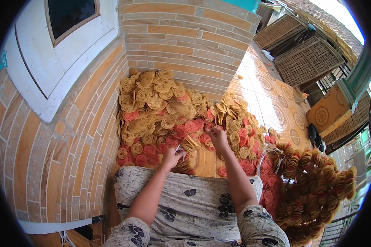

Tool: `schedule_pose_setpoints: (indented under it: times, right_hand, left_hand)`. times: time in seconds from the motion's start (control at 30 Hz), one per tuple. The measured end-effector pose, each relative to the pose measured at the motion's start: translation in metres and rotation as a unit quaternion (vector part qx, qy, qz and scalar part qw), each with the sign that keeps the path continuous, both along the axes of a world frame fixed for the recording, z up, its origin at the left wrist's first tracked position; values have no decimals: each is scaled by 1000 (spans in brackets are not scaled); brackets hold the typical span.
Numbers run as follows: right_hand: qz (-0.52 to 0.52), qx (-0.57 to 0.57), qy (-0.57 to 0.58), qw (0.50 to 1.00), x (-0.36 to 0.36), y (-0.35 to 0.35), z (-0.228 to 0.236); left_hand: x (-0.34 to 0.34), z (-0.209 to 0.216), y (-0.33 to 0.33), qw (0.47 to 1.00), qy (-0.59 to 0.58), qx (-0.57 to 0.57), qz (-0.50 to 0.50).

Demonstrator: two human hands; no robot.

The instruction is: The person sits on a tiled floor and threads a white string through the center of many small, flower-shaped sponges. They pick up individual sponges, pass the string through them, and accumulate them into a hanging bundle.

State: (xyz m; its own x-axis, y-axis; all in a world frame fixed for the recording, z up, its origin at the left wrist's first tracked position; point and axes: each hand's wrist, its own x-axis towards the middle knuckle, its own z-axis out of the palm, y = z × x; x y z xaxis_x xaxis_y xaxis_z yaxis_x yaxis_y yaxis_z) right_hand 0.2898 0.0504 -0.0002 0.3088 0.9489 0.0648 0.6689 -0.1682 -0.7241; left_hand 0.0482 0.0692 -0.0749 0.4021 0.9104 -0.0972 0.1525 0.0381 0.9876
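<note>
A big heap of round lacy crackers (160, 107), yellow and red, lies on the tiled floor against the brick wall. My left hand (172, 157) is closed around a thin white stick-like object, right next to a short row of yellow crackers (190, 144) set on edge. My right hand (217, 136) reaches into the heap, its fingers pinching at a red cracker. My lap, in pale patterned cloth (193, 197), fills the lower middle.
Long strung bundles of yellow and red crackers (313, 181) are piled at the right. A brick wall (181, 45) stands behind, with a white framed window (66, 37) at the left. Woven lattice panels (305, 57) lean at the upper right, and dark footwear (315, 136) lies on the patterned tiles.
</note>
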Motion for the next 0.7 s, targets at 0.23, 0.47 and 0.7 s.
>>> schedule_pose_setpoints:
  times: [0.23,0.47,0.7]
  right_hand:
    - [14,-12,-291,956,1,7,-56]
    - [-8,23,131,991,-5,24,-27]
    - [26,55,-60,996,-32,7,12]
  left_hand:
    - [-2,6,-1,994,67,66,-48]
    - [0,2,1,1000,28,8,-8]
    - [0,11,-1,1000,-13,-25,-13]
